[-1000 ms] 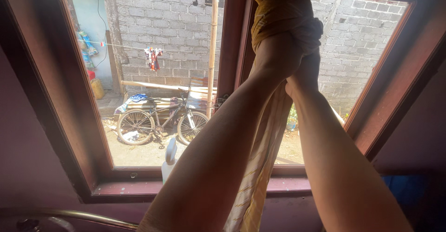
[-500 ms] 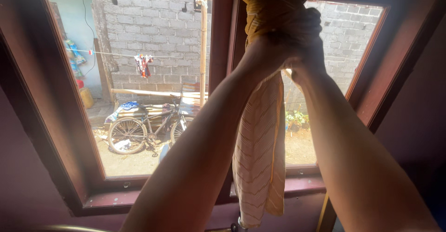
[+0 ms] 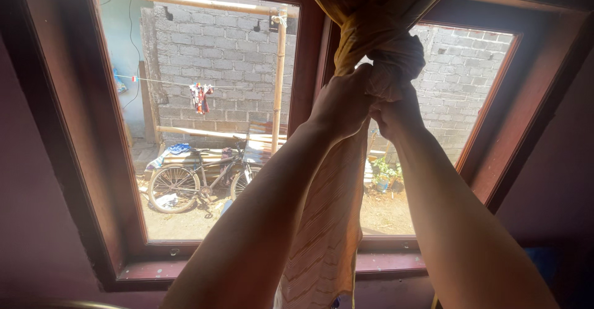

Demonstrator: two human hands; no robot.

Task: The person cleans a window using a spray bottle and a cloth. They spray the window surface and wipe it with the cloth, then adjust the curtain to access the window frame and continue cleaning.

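Yellow curtain knot (image 3: 387,49) apparently in both hands' (image 3: 365,102) grip.

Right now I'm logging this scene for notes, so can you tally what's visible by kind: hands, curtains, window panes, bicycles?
Bare hands gripping the knot: 2, left hand and right hand
Yellow-orange striped fabric curtain, knotted: 1
Glass window panes in the dark red wooden frame: 2, left pane and right pane
Dark bicycle outside by the grey block wall: 1
Total: 6
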